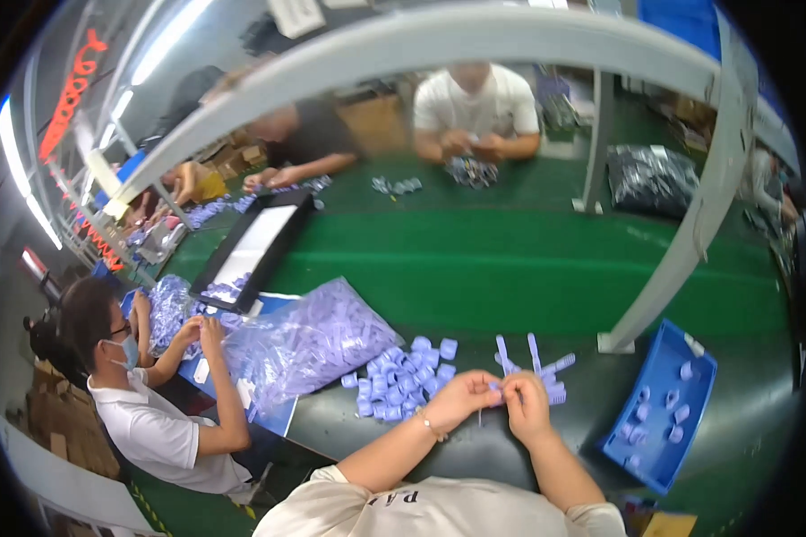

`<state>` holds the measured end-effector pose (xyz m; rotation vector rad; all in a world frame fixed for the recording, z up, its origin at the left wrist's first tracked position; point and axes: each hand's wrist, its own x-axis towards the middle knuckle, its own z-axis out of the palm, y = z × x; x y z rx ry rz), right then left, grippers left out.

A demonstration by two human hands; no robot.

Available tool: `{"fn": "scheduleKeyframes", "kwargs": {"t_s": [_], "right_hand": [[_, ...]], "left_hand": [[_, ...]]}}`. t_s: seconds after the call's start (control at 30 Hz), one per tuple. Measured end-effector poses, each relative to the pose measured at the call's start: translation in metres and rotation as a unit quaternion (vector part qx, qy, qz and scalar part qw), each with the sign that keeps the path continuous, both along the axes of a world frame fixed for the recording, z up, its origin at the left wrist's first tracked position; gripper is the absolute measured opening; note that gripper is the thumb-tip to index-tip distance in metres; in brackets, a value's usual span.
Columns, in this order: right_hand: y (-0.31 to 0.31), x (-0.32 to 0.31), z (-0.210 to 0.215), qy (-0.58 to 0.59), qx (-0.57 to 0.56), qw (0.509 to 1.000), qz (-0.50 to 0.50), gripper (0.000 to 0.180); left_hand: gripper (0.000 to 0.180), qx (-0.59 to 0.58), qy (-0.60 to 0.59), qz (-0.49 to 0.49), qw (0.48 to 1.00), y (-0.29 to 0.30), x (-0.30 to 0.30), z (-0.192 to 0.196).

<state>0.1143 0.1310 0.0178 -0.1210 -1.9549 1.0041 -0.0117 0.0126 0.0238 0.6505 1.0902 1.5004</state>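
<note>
My left hand (464, 394) and my right hand (524, 401) meet over the dark table edge, both pinching one small pale purple plastic part (497, 386) between the fingertips. Just beyond them lie a few long purple strips (535, 358). A heap of small purple pieces (403, 376) lies left of my left hand.
A blue tray (661, 407) with several purple pieces sits to my right. A clear bag of purple parts (309, 340) lies to the left, by a seated person in white (152, 421). A black-framed tray (251, 251), white frame posts (690, 242) and other workers stand across the green table (510, 259).
</note>
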Motion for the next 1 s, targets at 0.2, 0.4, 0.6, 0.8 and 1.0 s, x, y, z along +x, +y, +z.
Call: {"fn": "scheduleKeyframes", "kwargs": {"t_s": [0.2,0.4,0.6,0.8,1.0], "right_hand": [[0.004,0.014,0.002,-0.045,-0.253,0.965,-0.047,0.004],[0.005,-0.003,-0.006,-0.038,-0.324,0.943,0.07,0.011],[0.016,0.007,0.005,-0.062,-0.435,0.892,0.102,0.009],[0.013,0.007,0.005,-0.092,-0.406,0.906,0.075,0.018],[0.005,0.005,0.011,-0.153,-0.352,0.923,0.031,0.022]], "left_hand": [[0.024,-0.039,-0.13,-0.014,0.991,0.005,0.008,-0.011],[0.04,0.003,-0.154,-0.007,0.988,-0.002,0.021,-0.015],[0.04,-0.018,-0.008,0.047,0.999,0.003,0.031,-0.012],[0.039,0.067,0.104,0.034,0.992,0.0,0.034,-0.007],[0.035,0.092,0.218,0.037,0.971,-0.003,0.027,-0.018]]}}
